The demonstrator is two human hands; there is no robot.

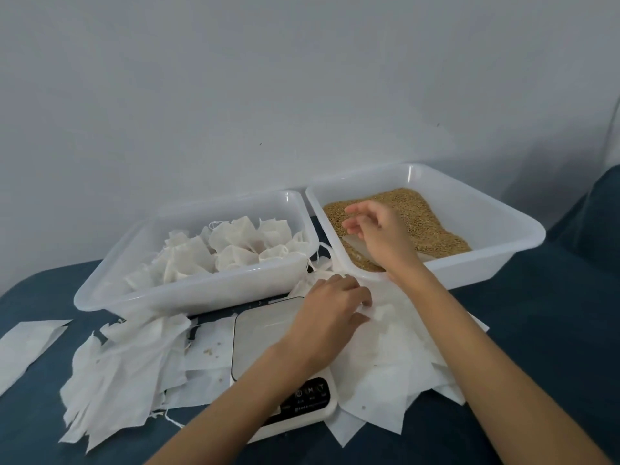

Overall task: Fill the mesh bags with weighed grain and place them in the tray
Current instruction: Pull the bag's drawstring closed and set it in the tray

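Hidden from my view
My left forearm covers the scale display; button labels too small to read; both elbows cut off below.

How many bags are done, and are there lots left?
Done: a heap of filled bags lies in the left tray; too bunched to count. In hand: the left hand pinches an empty bag while the right hand hovers over the grain. Left: piles of flat bags around the scale.

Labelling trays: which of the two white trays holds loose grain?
The right-hand tray, under the right hand: loose brown grain inside. The left-hand tray holds filled white mesh bags.
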